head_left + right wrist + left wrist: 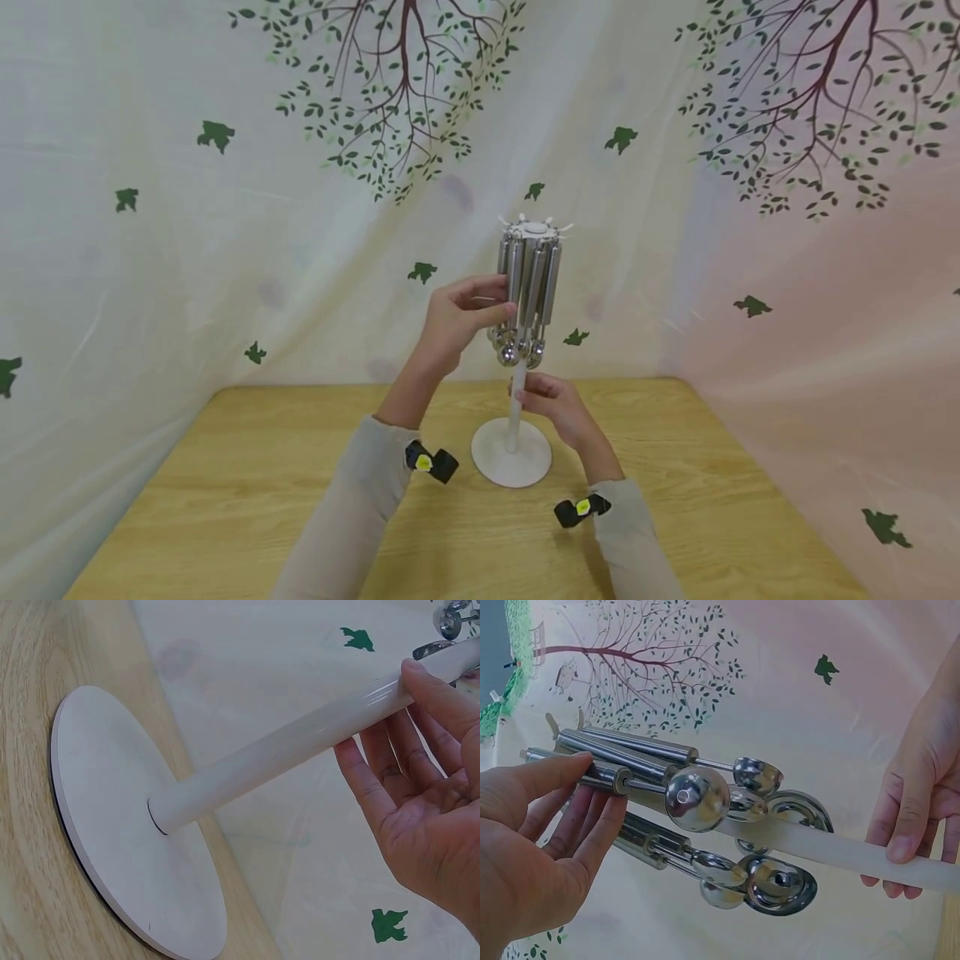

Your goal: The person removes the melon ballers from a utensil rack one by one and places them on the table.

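A white stand (517,421) rises upright on the table, and several shiny metal scoops (534,287) hang in a ring from the hooked top (535,228). My left hand (448,329) is at the left side of this ring. In the left wrist view, its thumb and fingers pinch the cylindrical handle of one scoop (697,799), whose round bowl points down the pole. Below the bowls, my right hand (561,408) holds the white pole (277,748) between thumb and fingers. The stand's round base (127,832) lies flat on the table.
The wooden table (247,500) carries the stand near its far edge. Behind it hangs a pale cloth (322,250) printed with trees and green leaf shapes. Black camera straps (432,462) are on both wrists.
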`<action>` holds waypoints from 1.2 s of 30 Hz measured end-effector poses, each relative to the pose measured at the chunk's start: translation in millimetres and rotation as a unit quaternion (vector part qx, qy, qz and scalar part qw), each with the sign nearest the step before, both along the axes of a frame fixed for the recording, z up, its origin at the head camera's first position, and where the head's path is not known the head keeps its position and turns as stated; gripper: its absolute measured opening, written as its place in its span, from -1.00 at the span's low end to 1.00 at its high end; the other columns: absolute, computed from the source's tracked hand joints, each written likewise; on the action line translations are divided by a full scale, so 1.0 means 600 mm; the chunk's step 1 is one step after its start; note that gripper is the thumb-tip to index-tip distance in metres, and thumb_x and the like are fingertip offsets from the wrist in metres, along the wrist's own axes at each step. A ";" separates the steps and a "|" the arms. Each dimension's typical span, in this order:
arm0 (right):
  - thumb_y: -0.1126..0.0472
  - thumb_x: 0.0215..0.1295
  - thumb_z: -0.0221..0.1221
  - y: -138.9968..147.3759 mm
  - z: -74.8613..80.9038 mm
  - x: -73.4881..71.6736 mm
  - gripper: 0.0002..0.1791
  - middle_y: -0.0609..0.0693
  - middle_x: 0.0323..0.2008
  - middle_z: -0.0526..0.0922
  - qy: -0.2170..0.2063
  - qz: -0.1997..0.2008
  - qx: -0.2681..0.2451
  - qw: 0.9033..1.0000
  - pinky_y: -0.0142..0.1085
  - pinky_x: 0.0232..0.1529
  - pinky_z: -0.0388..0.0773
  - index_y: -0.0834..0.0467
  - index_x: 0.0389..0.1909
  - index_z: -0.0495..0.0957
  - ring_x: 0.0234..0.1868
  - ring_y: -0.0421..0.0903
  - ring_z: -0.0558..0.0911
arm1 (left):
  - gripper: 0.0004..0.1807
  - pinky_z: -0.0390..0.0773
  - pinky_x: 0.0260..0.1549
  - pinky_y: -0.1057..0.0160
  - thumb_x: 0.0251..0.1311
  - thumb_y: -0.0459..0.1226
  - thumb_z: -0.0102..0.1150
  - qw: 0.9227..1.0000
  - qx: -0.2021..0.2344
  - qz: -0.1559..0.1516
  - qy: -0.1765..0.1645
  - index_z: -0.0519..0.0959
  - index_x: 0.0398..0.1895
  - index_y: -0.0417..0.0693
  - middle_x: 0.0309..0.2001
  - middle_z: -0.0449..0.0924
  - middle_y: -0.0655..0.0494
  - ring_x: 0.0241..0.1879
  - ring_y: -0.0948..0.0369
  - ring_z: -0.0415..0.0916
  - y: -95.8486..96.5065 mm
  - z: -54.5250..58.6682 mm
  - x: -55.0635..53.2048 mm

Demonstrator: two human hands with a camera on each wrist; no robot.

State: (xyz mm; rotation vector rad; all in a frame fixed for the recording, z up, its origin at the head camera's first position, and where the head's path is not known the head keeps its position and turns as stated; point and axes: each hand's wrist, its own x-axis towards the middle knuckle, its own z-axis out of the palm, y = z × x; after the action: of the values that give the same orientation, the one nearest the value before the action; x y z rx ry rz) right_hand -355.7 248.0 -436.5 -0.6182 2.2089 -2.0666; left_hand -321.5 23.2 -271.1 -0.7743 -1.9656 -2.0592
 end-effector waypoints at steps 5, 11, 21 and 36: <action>0.30 0.42 0.23 0.001 0.000 -0.002 -0.62 0.02 -0.01 0.76 0.004 0.007 -0.008 1.000 -0.24 0.12 0.69 0.38 0.18 0.55 0.02 -0.17 0.71 | -0.57 0.70 0.09 0.12 0.20 -0.42 0.39 1.000 0.017 -0.016 0.010 0.65 0.17 -0.20 -0.02 0.72 -0.17 -0.10 0.14 0.71 -0.003 0.016 0.010; 0.32 0.41 0.24 -0.001 -0.002 -0.002 -0.69 -0.08 -0.06 0.77 -0.002 0.008 -0.019 1.000 -0.23 0.11 0.70 0.24 0.14 0.62 0.01 -0.17 0.72 | -0.56 0.72 0.08 0.10 0.20 -0.42 0.39 0.999 0.027 -0.027 0.010 0.64 0.18 -0.19 0.00 0.72 -0.14 -0.09 0.15 0.71 -0.013 0.032 0.022; 0.33 0.40 0.24 -0.002 -0.002 -0.005 -0.56 0.10 0.02 0.75 -0.011 -0.002 -0.015 1.000 -0.22 0.12 0.70 0.44 0.22 0.49 0.01 -0.16 0.72 | -0.56 0.71 0.03 0.19 0.20 -0.37 0.40 0.999 -0.003 0.001 -0.036 0.64 0.18 -0.16 -0.09 0.74 -0.03 -0.16 0.16 0.71 -0.063 -0.008 0.015; 0.30 0.40 0.25 -0.002 -0.001 0.001 -0.66 0.11 0.03 0.74 0.002 -0.003 -0.014 1.000 -0.25 0.11 0.70 0.29 0.15 0.60 0.06 -0.08 0.72 | -0.51 0.77 -0.09 0.16 0.21 -0.47 0.36 0.974 -0.019 0.038 -0.225 0.54 0.22 -0.36 -0.12 0.64 -0.07 -0.33 0.22 0.74 -0.126 -0.200 -0.027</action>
State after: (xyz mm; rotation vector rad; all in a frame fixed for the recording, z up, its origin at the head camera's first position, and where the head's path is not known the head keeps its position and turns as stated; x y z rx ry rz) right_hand -355.4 246.7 -436.8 -0.6189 2.1902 -2.1059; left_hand -337.9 -52.6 -391.1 -0.2414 -2.2186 -2.3086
